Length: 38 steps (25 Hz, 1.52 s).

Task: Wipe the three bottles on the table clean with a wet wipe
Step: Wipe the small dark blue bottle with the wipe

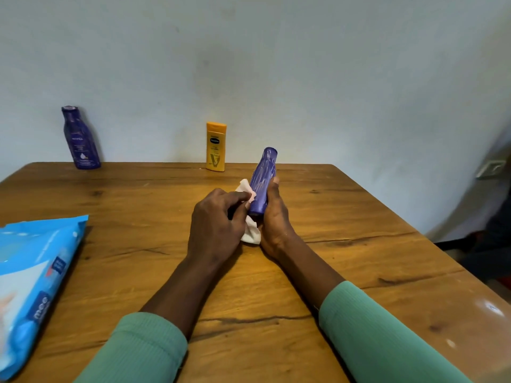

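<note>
My right hand (273,219) grips a purple bottle (262,181) above the middle of the table, tilted with its cap end pointing away from me. White streaks cover its side. My left hand (215,225) presses a crumpled white wet wipe (250,230) against the bottle's left side, and part of the wipe sticks out behind the bottle. A second dark purple bottle (80,138) stands upright at the far left against the wall. A yellow bottle (215,146) stands upright at the far middle edge.
A blue pack of wet wipes (36,280) lies at the left near edge of the wooden table (359,244). A pale wall runs behind the table. The table's right edge slants away, with dark shapes on the floor beyond it.
</note>
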### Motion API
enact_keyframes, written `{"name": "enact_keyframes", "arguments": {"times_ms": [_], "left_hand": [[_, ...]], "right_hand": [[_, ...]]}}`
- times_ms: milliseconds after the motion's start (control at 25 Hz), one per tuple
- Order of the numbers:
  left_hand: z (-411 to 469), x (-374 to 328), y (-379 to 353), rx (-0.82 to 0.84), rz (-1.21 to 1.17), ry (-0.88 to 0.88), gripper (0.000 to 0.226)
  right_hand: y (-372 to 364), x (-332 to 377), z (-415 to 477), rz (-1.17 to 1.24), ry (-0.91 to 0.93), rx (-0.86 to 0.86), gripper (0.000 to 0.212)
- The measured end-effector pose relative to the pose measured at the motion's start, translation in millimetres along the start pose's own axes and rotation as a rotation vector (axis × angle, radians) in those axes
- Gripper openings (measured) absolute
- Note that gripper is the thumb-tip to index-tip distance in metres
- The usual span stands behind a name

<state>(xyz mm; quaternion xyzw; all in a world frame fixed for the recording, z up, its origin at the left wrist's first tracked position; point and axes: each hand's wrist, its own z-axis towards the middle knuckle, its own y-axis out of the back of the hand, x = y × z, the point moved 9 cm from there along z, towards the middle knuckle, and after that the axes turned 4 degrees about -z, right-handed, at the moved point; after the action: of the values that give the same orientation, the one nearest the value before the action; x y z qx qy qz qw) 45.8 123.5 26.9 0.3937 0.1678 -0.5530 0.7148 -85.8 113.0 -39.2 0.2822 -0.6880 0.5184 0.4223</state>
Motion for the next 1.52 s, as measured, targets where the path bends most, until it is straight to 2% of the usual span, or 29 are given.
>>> {"name": "enact_keyframes", "arguments": {"times_ms": [160,240,360,440,640,720,840,960,1040,1120,1240,1360,1440,1520], "left_hand": [[-8,-29,-25,0.107,0.017,-0.145,0.028],[-4,-28,-26,0.088,0.042,-0.141,0.026],[3,3,-8,-0.096,-0.060,0.105,0.018],[4,20,-5,-0.122,-0.134,0.247,0.016],[3,28,-6,-0.135,-0.101,0.282,0.019],[2,31,-6,-0.136,-0.074,0.302,0.023],[1,13,-5,-0.126,-0.018,0.180,0.023],[-3,-15,-15,-0.023,0.000,-0.047,0.024],[-2,-20,-20,0.024,0.023,-0.110,0.026],[2,-11,-7,-0.061,-0.020,-0.054,0.023],[6,20,16,-0.225,-0.118,0.153,0.018],[6,41,23,-0.273,-0.185,0.302,0.016],[6,32,24,-0.252,-0.181,0.250,0.015],[3,4,15,-0.132,-0.086,0.048,0.017]], "right_hand": [[2,-4,1,0.093,-0.078,0.044,0.060],[5,-8,3,0.150,-0.142,0.035,0.062],[-3,-13,5,0.219,-0.213,0.086,0.075],[-3,-13,6,0.249,-0.213,0.095,0.078],[1,-14,10,0.249,-0.169,0.056,0.064],[-2,-15,11,0.228,-0.181,0.058,0.069],[-7,-17,11,0.240,-0.225,0.112,0.078],[-4,-19,12,0.172,-0.235,0.100,0.074],[-3,-21,13,0.118,-0.236,0.093,0.072],[-6,-18,14,0.048,-0.185,0.095,0.065],[-11,-13,15,-0.028,-0.097,0.100,0.051],[-16,-17,15,-0.016,-0.099,0.144,0.043],[-17,-17,15,0.016,-0.114,0.165,0.046],[-18,-17,14,0.048,-0.143,0.191,0.055]]}}
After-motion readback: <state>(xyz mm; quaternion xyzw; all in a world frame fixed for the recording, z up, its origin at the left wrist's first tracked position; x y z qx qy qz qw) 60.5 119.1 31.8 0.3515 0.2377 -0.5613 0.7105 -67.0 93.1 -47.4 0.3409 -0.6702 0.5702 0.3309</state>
